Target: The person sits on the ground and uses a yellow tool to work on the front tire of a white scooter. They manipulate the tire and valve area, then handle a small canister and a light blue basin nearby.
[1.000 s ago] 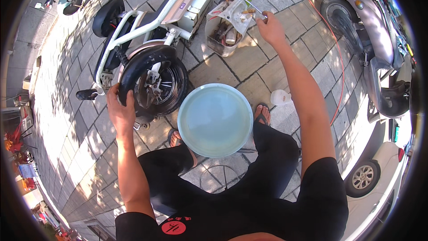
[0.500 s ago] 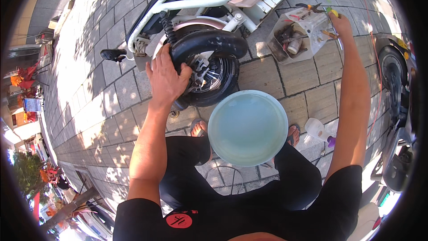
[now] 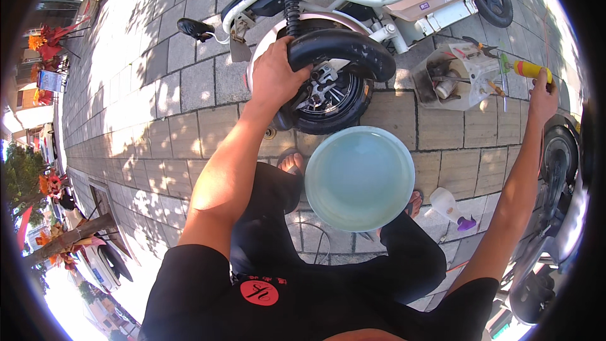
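Two curled hands (image 3: 276, 76) (image 3: 543, 100) grip a black tube (image 3: 344, 49) and yellow cylinder (image 3: 530, 70) above dappled paving (image 3: 183, 132).

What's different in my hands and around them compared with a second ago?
The right hand has let go of the slim silver metal rod, now near the whitish plastic tool container, and taken hold of the yellow cylindrical item with a green end, previously beside that container. The camera view has turned, shifting the scene. The left hand stays on the black rubber tube; the round pale-blue basin stays put.
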`<action>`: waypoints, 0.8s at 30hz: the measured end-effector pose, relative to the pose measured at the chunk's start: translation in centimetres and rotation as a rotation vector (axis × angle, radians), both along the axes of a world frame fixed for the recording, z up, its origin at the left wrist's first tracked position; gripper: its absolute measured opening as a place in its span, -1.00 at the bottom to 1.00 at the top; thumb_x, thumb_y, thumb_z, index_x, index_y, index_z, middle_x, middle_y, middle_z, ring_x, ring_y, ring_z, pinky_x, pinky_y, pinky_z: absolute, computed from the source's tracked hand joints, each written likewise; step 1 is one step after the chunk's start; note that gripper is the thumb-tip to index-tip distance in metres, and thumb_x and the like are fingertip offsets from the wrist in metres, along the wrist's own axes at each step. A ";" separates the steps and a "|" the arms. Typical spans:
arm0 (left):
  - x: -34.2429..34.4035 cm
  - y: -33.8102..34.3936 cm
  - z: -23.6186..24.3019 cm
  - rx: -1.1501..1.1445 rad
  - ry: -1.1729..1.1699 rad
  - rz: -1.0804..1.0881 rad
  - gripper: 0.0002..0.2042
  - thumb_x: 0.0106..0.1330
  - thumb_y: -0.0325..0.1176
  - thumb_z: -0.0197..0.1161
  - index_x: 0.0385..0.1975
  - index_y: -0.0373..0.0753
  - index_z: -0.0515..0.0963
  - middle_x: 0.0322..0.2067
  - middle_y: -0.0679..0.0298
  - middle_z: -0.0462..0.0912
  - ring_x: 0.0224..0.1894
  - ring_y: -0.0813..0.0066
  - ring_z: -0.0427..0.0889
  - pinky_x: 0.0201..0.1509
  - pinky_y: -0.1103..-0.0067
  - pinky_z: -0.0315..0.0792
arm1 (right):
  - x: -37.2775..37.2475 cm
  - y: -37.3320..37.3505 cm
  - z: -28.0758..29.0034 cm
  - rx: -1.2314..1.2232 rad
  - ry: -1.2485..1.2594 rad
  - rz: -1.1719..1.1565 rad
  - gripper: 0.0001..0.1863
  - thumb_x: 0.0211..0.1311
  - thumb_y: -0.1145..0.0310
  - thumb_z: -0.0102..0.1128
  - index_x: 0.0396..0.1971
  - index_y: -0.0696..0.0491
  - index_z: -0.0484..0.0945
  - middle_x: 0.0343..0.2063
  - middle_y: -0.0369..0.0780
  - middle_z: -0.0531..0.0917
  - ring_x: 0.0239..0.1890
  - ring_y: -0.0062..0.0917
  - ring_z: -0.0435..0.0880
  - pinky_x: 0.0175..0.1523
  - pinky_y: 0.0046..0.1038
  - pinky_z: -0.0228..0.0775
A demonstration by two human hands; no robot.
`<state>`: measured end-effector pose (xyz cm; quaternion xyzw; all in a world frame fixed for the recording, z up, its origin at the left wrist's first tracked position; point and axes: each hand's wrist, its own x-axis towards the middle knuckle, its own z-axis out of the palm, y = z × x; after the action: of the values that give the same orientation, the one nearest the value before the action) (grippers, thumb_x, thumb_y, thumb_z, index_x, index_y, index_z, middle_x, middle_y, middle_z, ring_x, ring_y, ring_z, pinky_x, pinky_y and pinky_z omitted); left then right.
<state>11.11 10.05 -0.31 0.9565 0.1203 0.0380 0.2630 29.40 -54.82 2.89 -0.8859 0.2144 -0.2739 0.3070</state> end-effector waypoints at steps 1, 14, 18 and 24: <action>-0.2 0.1 -0.1 0.013 -0.012 -0.005 -0.26 0.20 -0.12 0.65 0.37 -0.26 0.53 0.20 -0.04 0.73 0.28 -0.05 0.70 0.41 0.19 0.53 | -0.9 0.1 1.3 0.087 -0.107 0.059 -0.23 0.48 -0.17 0.37 0.25 0.31 0.65 -0.05 -0.03 0.83 -0.03 -0.37 0.89 0.09 -0.36 0.74; -1.8 -0.7 0.1 0.101 -0.057 -0.038 -0.22 0.19 -0.05 0.62 0.41 -0.23 0.52 0.19 0.00 0.74 0.24 0.00 0.72 0.38 0.19 0.54 | -25.4 14.7 13.1 1.334 0.037 0.868 -0.46 0.66 0.04 0.27 0.29 0.20 0.50 -0.18 -0.14 0.64 -0.42 -0.49 0.58 -0.30 -0.45 0.39; -2.7 0.8 -0.8 0.001 0.019 -0.003 -0.19 0.17 -0.03 0.64 0.41 -0.20 0.50 0.20 0.00 0.72 0.24 -0.01 0.74 0.34 0.16 0.56 | -26.5 24.5 8.5 1.645 0.264 1.013 -0.41 0.54 -0.05 0.40 0.20 0.17 0.53 -0.23 -0.18 0.68 -0.43 -0.48 0.66 -0.36 -0.38 0.46; -4.3 1.4 0.1 -0.042 -0.004 -0.013 -0.23 0.17 -0.10 0.64 0.36 -0.29 0.49 0.20 -0.14 0.70 0.25 -0.11 0.72 0.36 0.17 0.59 | -35.0 31.4 11.7 1.546 0.351 0.944 -0.50 0.46 0.12 0.45 0.18 0.14 0.54 -0.16 -0.16 0.68 -0.38 -0.38 0.75 -0.26 -0.27 0.68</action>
<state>6.85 11.44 -0.19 0.9515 0.1145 0.0355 0.2834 -5.61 -23.40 14.64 -0.4588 -0.0021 0.2374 0.8562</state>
